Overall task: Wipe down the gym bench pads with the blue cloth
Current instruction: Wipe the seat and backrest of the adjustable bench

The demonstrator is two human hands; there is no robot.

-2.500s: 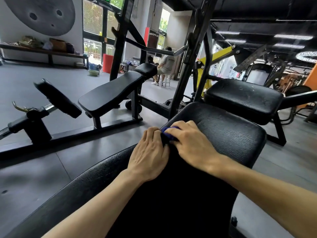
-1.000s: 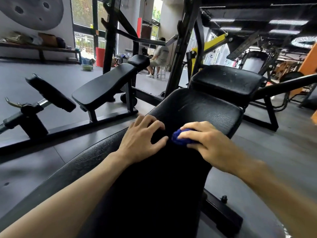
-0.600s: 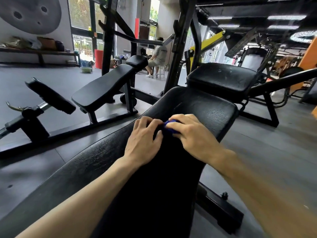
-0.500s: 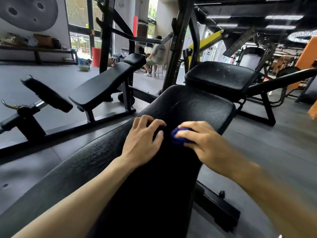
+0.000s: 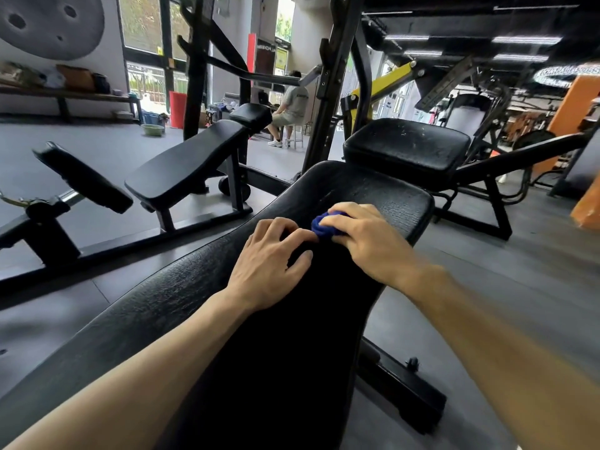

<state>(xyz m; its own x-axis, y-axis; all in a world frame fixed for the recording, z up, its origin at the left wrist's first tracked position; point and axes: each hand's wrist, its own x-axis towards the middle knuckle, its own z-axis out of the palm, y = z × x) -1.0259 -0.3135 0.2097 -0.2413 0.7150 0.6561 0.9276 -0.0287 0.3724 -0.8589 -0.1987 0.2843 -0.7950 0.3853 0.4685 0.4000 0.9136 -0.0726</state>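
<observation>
Two bare forearms reach forward over a long black bench pad (image 5: 201,306) that slopes up and away from the camera. On that pad the left hand (image 5: 269,267) rests palm down, its fingers loosely bent against the vinyl and holding nothing, its fingertips just beside the blue cloth (image 5: 321,226). The right hand (image 5: 367,241) lies to the right of the left hand, fingers curled over the bunched cloth and pressing it onto the pad near the pad's far end. Beyond that far end, a square black seat pad (image 5: 406,147) stands close behind on its own frame. Left of the long pad, across a strip of grey floor (image 5: 97,157), a second black bench (image 5: 185,164) stands tilted. Farther off behind that bench, a person (image 5: 292,105) sits on a stool, back turned, near a red bin (image 5: 177,108) by the windows.
</observation>
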